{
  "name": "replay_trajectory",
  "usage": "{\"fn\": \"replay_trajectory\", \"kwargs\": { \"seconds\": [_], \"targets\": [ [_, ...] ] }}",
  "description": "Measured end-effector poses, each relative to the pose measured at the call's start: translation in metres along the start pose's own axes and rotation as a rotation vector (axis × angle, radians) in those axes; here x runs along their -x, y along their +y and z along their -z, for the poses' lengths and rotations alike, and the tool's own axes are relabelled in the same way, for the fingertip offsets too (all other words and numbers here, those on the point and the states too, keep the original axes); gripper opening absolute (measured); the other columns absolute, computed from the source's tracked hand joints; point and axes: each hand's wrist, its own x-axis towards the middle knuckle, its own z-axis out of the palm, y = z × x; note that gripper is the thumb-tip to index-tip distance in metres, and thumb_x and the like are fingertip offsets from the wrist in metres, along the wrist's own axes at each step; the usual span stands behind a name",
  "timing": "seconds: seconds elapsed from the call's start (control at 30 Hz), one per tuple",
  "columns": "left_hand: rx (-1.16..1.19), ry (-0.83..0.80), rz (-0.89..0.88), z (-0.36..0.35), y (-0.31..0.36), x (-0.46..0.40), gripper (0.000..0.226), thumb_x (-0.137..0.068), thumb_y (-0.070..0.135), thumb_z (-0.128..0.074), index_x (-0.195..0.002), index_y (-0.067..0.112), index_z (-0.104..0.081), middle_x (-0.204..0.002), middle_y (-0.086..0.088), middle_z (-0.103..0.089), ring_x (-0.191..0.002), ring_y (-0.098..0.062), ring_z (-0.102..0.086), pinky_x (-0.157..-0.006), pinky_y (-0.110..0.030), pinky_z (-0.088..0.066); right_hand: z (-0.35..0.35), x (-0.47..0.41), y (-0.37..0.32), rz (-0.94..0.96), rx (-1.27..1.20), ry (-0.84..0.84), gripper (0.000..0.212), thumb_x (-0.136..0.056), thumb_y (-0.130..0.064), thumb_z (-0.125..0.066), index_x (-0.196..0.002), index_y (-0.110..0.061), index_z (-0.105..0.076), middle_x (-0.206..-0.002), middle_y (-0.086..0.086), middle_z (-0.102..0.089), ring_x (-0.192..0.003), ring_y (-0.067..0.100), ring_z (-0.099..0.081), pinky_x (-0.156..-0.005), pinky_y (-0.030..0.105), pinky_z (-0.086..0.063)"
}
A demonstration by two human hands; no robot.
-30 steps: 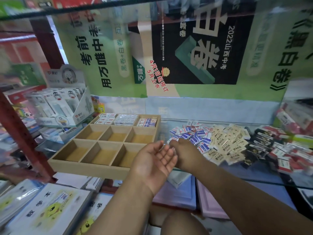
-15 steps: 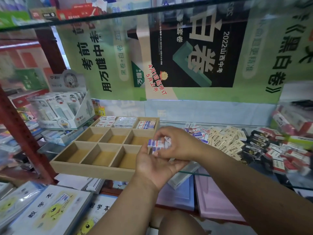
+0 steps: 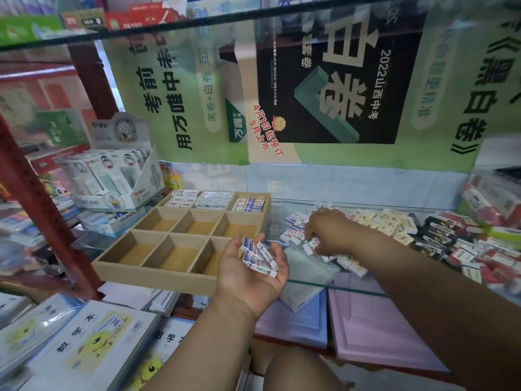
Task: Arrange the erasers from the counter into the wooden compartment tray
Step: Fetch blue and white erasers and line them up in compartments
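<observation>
Palm-up left hand (image 3: 251,273) cupping erasers (image 3: 258,255)

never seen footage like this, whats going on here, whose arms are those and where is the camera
There is no machine here: the arms belong to a person wearing a wide-angle camera on the head, so you look forward and down at their own hands. The scene is a glass shelf in a stationery display.

The left hand is palm up and cupped, holding a small stack of blue-and-white erasers. The right hand reaches into a loose pile of the same erasers on the glass; whether it has gripped one is hard to tell.

Further right lie cream-wrapped erasers and black and red ones.

On the left sits the wooden tray with nine compartments. The three at the back hold erasers; the six nearer ones are empty.
</observation>
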Motion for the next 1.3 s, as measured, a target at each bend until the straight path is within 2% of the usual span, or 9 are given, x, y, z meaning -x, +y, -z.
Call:
{"fn": "replay_trajectory", "kwargs": {
  "seconds": [0.17, 0.23, 0.37, 0.53, 0.93, 1.03, 1.17, 1.23, 1.3],
  "targets": [
    [0.014, -0.049, 0.03, 0.006, 0.006, 0.001, 0.035, -0.086, 0.047, -0.054, -0.087, 0.012, -0.061, -0.075, -0.012, -0.06, -0.066, -0.021, -0.056, -0.048, -0.024, -0.05, -0.007, -0.002, -0.002, 0.052, 0.049, 0.023, 0.029, -0.077, -0.028, -0.069, -0.105, -0.023, -0.066, -0.1, -0.001, -0.062, -0.104, 0.019, -0.05, -0.075, 0.025, -0.031],
    [0.021, -0.088, 0.035, 0.006, 0.012, 0.002, 0.036, -0.086, 0.047, -0.052, -0.086, 0.011, -0.06, -0.077, -0.012, -0.059, -0.065, -0.021, -0.055, -0.045, -0.023, -0.047, -0.004, -0.002, -0.002, 0.049, -0.012, 0.086, 0.028, -0.075, -0.03, -0.069, -0.102, -0.022, -0.067, -0.095, -0.001, -0.062, -0.098, 0.019, -0.053, -0.076, 0.026, -0.037],
    [-0.02, -0.14, -0.028, 0.005, 0.037, 0.0, 0.036, -0.08, 0.041, -0.046, -0.086, 0.009, -0.061, -0.077, -0.011, -0.057, -0.063, -0.021, -0.055, -0.037, -0.018, -0.037, 0.011, -0.015, -0.009, 0.022, -0.312, 0.272, 0.028, -0.081, -0.029, -0.067, -0.109, -0.024, -0.069, -0.101, -0.006, -0.063, -0.089, 0.012, -0.055, -0.073, 0.025, -0.04],
    [-0.106, -0.17, -0.115, 0.005, 0.08, -0.017, 0.036, -0.08, 0.039, -0.037, -0.089, 0.01, -0.057, -0.076, -0.011, -0.057, -0.058, -0.02, -0.053, -0.041, -0.015, -0.028, 0.018, -0.059, -0.03, -0.059, -0.622, 0.354, 0.03, -0.082, -0.013, -0.067, -0.112, -0.015, -0.064, -0.091, -0.003, -0.06, -0.082, 0.014, -0.056, -0.065, 0.019, -0.038],
    [-0.139, -0.214, -0.142, 0.022, 0.127, -0.068, 0.044, -0.085, 0.041, -0.037, -0.099, 0.007, -0.061, -0.084, -0.014, -0.056, -0.056, -0.016, -0.049, -0.04, -0.016, -0.023, -0.004, -0.187, -0.063, -0.068, -0.277, 0.206, 0.023, -0.082, 0.0, -0.056, -0.097, -0.008, -0.072, -0.104, 0.012, -0.066, -0.1, 0.028, -0.06, -0.084, 0.028, -0.045],
    [-0.146, -0.214, -0.125, 0.026, 0.13, -0.073, 0.045, -0.089, 0.044, -0.036, -0.105, 0.009, -0.06, -0.084, -0.014, -0.058, -0.056, -0.016, -0.049, -0.038, -0.016, -0.025, -0.015, -0.197, -0.06, -0.045, -0.238, 0.248, 0.027, -0.079, 0.005, -0.054, -0.067, -0.014, -0.068, -0.087, 0.012, -0.053, -0.095, 0.03, -0.055, -0.075, 0.029, -0.041],
    [-0.17, -0.198, -0.114, 0.029, 0.132, -0.077, 0.049, -0.092, 0.051, -0.037, -0.111, 0.011, -0.059, -0.084, -0.015, -0.06, -0.054, -0.015, -0.05, -0.035, -0.015, -0.028, -0.023, -0.196, -0.058, -0.04, -0.195, 0.271, 0.03, -0.088, -0.002, -0.046, -0.089, -0.015, -0.073, -0.096, 0.012, -0.049, -0.104, 0.032, -0.045, -0.081, 0.029, -0.037],
    [-0.194, -0.188, -0.113, 0.028, 0.132, -0.078, 0.052, -0.093, 0.055, -0.037, -0.112, 0.012, -0.06, -0.082, -0.015, -0.061, -0.052, -0.015, -0.051, -0.034, -0.015, -0.028, -0.02, -0.194, -0.061, -0.039, -0.109, 0.195, 0.03, -0.09, -0.003, -0.04, -0.082, -0.018, -0.066, -0.094, 0.009, -0.052, -0.105, 0.032, -0.045, -0.077, 0.03, -0.032],
    [-0.219, -0.181, -0.106, 0.028, 0.132, -0.08, 0.054, -0.093, 0.059, -0.036, -0.108, 0.013, -0.06, -0.081, -0.015, -0.061, -0.05, -0.015, -0.051, -0.034, -0.015, -0.028, -0.019, -0.193, -0.064, -0.072, -0.097, 0.113, 0.028, -0.092, -0.007, -0.035, -0.081, -0.018, -0.059, -0.106, 0.013, -0.055, -0.105, 0.033, -0.043, -0.077, 0.031, -0.031]
  ]
}}
